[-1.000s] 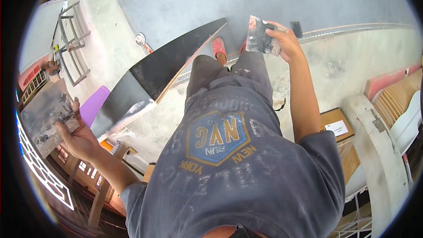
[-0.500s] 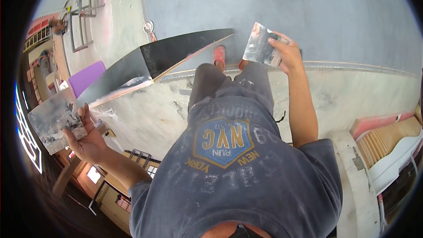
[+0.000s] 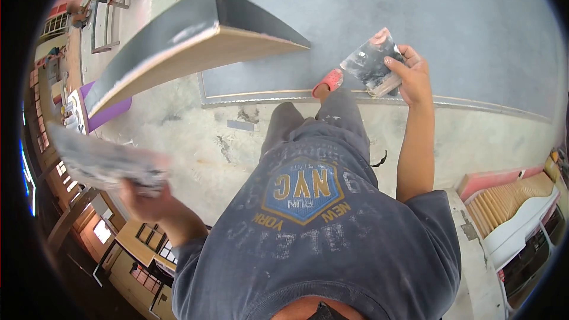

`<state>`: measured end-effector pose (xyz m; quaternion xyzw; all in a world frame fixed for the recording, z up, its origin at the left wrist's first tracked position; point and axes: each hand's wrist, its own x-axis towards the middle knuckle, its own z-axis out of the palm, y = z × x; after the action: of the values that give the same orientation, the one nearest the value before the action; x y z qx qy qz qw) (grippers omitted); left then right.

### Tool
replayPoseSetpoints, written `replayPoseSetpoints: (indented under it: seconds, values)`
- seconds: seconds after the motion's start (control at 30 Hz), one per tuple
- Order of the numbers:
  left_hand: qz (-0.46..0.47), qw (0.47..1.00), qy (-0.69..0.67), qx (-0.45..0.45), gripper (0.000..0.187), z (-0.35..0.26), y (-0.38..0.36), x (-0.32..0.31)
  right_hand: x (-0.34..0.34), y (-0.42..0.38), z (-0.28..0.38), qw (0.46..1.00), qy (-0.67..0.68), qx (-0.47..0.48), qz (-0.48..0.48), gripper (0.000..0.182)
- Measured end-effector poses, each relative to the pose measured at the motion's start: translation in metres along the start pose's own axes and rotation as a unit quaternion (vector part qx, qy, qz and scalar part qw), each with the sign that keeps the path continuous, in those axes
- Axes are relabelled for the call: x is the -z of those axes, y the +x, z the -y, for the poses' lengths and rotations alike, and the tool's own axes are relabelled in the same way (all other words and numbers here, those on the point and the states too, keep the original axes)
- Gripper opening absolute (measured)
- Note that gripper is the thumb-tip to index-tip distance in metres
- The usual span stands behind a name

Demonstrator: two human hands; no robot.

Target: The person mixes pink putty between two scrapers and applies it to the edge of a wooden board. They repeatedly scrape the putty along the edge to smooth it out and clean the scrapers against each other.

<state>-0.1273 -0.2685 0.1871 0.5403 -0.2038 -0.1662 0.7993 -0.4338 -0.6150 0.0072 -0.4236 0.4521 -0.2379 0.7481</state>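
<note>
My left hand (image 3: 147, 204) grips a flat plate (image 3: 106, 157) smeared with grey and whitish putty, out to the left; motion blurs both. In my right hand (image 3: 416, 77) is a putty knife (image 3: 372, 59), its wide square blade streaked black, white and pink. The thumb lies over it, and a pale handle edge shows below. Between the hands, farther forward, a long dark grey panel (image 3: 160, 44) with a bare wood-coloured edge stands tilted. Neither hand touches the panel.
A large grey floor sheet (image 3: 267, 0) with a raised edge lies ahead, by my pink clog (image 3: 328, 83). Behind the panel is a purple object (image 3: 112, 109). Metal frames (image 3: 109, 15) stand far left. A white-and-pink item with tan ribs (image 3: 510, 201) sits right.
The panel appears higher and turned, showing more of its wooden edge. My left hand and plate have swung right and blurred. My right hand has shifted slightly right, tilting the putty knife.
</note>
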Motion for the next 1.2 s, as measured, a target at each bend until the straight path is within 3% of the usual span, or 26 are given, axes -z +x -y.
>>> replayPoseSetpoints:
  seconds: [0.07,0.1,0.13,0.2,0.27,0.33,0.5,0.6,0.63,0.8,0.83,0.9,1.0,1.03,1.13,1.2]
  values:
    - [0.030,0.998,0.023,0.046,0.052,0.029,-0.040,-0.013,-0.011,-0.027,-0.010,0.997,-0.068,0.037,0.004,0.027]
    - [0.030,0.997,0.003,0.078,0.052,0.048,-0.063,0.016,-0.020,-0.042,-0.017,0.993,-0.103,0.057,0.007,0.026]
    - [0.027,0.993,-0.015,0.112,0.052,0.066,-0.081,0.038,-0.029,-0.051,-0.024,0.993,-0.095,0.073,0.011,0.025]
    - [-0.013,0.991,-0.004,0.132,0.044,0.088,-0.103,0.021,-0.057,-0.079,-0.044,0.990,-0.084,0.107,0.027,0.023]
    - [0.023,0.985,-0.064,0.157,0.033,0.097,-0.113,0.006,-0.100,-0.105,-0.064,0.982,-0.068,0.170,0.042,0.023]
    - [-0.028,0.987,-0.075,0.137,0.025,0.104,-0.128,0.001,-0.141,-0.132,-0.070,0.967,-0.107,0.220,0.064,0.025]
    - [-0.034,0.995,-0.072,0.067,0.023,0.088,-0.150,0.019,-0.203,-0.180,-0.082,0.918,-0.119,0.361,0.117,0.030]
    - [-0.049,0.999,-0.005,0.005,0.021,0.104,-0.158,0.027,-0.203,-0.185,-0.074,0.838,-0.227,0.463,0.176,0.033]
    - [-0.049,0.999,0.003,-0.007,0.021,0.096,-0.166,0.034,-0.215,-0.189,-0.080,0.803,-0.203,0.526,0.195,0.037]
    - [-0.032,0.999,-0.036,-0.013,0.022,0.073,-0.180,0.046,-0.218,-0.214,-0.077,0.770,-0.297,0.516,0.228,0.033]
    - [-0.031,0.999,-0.024,-0.006,0.022,0.096,-0.159,0.024,-0.204,-0.178,-0.062,0.763,-0.317,0.509,0.241,0.032]
    - [-0.018,1.000,-0.008,0.000,0.024,0.101,-0.157,0.029,-0.202,-0.176,-0.055,0.760,-0.369,0.456,0.279,0.032]
    - [0.001,0.994,-0.074,0.079,0.023,0.083,-0.161,0.026,-0.198,-0.175,-0.047,0.765,-0.418,0.343,0.350,0.031]
    - [0.006,0.996,-0.070,0.051,0.021,0.080,-0.161,0.025,-0.198,-0.175,-0.046,0.765,-0.428,0.297,0.377,0.030]
    - [-0.070,0.990,-0.120,-0.028,0.021,0.097,-0.158,0.034,-0.194,-0.168,-0.067,0.864,-0.342,0.240,0.282,0.025]
    - [-0.080,0.985,-0.143,-0.057,0.018,0.097,-0.153,0.042,-0.196,-0.176,-0.067,0.929,-0.222,0.154,0.254,0.022]
